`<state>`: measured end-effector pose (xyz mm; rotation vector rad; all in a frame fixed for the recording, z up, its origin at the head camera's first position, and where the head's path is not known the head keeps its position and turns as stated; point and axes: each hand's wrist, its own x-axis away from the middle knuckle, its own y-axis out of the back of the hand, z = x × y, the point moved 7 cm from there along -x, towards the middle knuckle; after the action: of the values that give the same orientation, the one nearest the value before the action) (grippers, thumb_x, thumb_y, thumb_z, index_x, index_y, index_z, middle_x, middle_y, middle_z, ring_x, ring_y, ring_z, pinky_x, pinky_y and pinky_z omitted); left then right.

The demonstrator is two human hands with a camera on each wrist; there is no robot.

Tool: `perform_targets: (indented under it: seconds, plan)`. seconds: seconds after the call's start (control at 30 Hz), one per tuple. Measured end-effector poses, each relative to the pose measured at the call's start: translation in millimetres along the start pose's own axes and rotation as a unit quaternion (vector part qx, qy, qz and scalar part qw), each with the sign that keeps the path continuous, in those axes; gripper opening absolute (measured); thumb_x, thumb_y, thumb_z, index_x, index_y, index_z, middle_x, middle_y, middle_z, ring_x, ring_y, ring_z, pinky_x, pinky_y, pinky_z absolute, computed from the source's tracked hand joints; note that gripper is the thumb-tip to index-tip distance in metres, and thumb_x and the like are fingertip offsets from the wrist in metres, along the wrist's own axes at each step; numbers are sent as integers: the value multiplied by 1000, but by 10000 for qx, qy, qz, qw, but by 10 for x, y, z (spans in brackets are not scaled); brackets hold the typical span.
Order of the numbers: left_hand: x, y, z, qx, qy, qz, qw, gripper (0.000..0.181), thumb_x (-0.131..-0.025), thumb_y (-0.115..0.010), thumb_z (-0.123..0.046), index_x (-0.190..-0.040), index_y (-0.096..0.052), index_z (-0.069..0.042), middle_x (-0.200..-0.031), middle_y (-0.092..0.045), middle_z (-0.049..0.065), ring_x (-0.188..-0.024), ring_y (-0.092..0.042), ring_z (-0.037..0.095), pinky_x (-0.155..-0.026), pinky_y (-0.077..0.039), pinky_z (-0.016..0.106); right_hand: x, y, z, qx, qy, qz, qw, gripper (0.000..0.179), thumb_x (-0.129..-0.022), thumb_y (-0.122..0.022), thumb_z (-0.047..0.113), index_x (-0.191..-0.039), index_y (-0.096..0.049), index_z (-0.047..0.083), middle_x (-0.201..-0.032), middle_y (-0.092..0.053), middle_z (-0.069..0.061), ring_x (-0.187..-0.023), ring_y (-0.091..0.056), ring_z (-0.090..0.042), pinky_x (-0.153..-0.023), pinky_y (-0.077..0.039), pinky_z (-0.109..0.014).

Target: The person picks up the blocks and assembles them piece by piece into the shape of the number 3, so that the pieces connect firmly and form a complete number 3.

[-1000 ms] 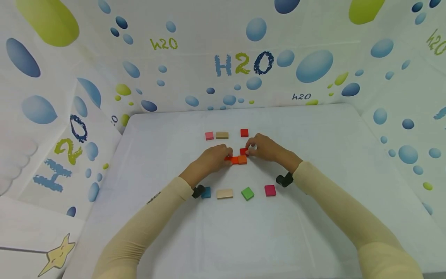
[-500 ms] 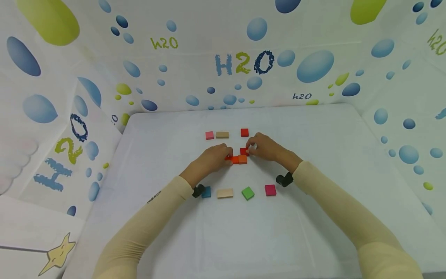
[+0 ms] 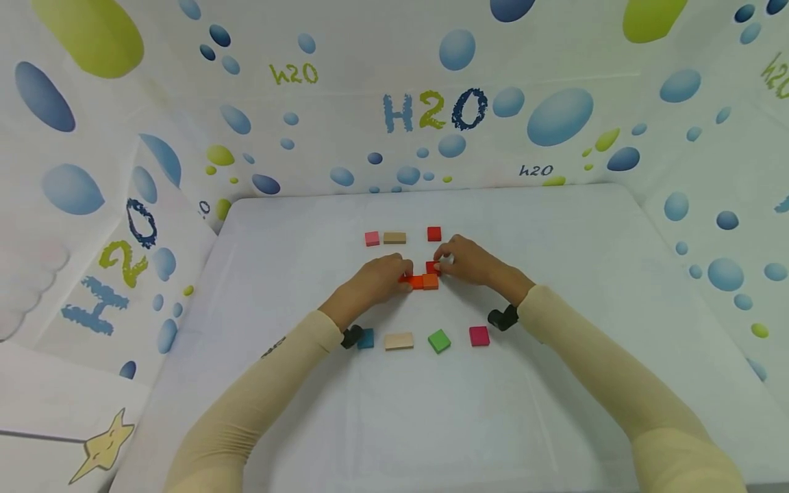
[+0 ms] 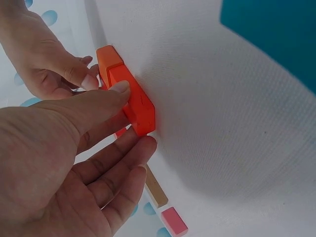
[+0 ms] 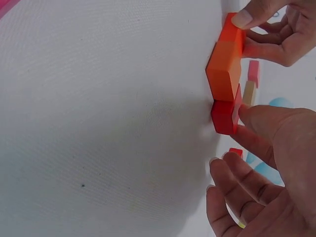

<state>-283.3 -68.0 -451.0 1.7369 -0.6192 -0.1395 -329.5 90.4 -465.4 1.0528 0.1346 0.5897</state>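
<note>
My left hand (image 3: 377, 279) pinches a red-orange rectangular block (image 4: 141, 109) between thumb and fingers, low over the white table. Against that block's right end sits an orange block (image 5: 223, 74). My right hand (image 3: 471, 261) pinches a red block (image 5: 224, 117) with thumb and forefinger, while its other fingers stay loosely bent. This red block lies just behind the orange one in the head view, and overlaps its edge in the right wrist view. The left fingers hide part of the red-orange block in the head view.
Behind the hands lie a pink block (image 3: 372, 238), a tan block (image 3: 394, 237) and another red block (image 3: 434, 233). Nearer me are a blue block (image 3: 366, 339), a pale wooden block (image 3: 398, 342), a green block (image 3: 440, 341) and a crimson block (image 3: 479, 335). Printed cloth walls surround the table.
</note>
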Motion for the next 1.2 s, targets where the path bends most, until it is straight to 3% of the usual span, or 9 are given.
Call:
perform_targets:
  seconds: [0.57,0.77,1.03,1.2]
  plan:
    - [-33,-11,-2,-24,-36,36,10000,33,-100,-75,-26,-129,-70,-9,-115,-68,10,-106,-63,24,-98,-56,35,-32,-92,17,111,-91,119,9998,50,-100,-75,33,-144,-61,12,-136,-53,-16,-113,-58,-28,-101,-56,-40]
    - [-47,-25,1,-56,-67,30,10000,34,-100,-76,-27,-129,-71,-10,-117,-69,10,-108,-63,24,-100,-56,35,-8,-90,39,67,-127,112,9998,48,-100,-75,32,-142,-63,12,-134,-52,-16,-113,-57,-28,-100,-56,-39]
    - [-37,-18,14,-42,65,148,9999,31,-100,-75,-28,-126,-70,-12,-109,-65,7,-102,-61,22,-94,-57,35,10,-6,46,103,188,-276,9994,29,-107,-62,23,-131,-72,10,-137,-56,-19,-129,-52,-34,-109,-51,-49]
    - [-33,-10,6,-56,70,155,9998,31,-100,-75,-28,-126,-70,-12,-110,-65,7,-101,-61,22,-94,-57,35,10,-8,43,111,324,-323,9989,26,-107,-61,18,-128,-73,7,-135,-58,-19,-129,-53,-34,-109,-50,-49]
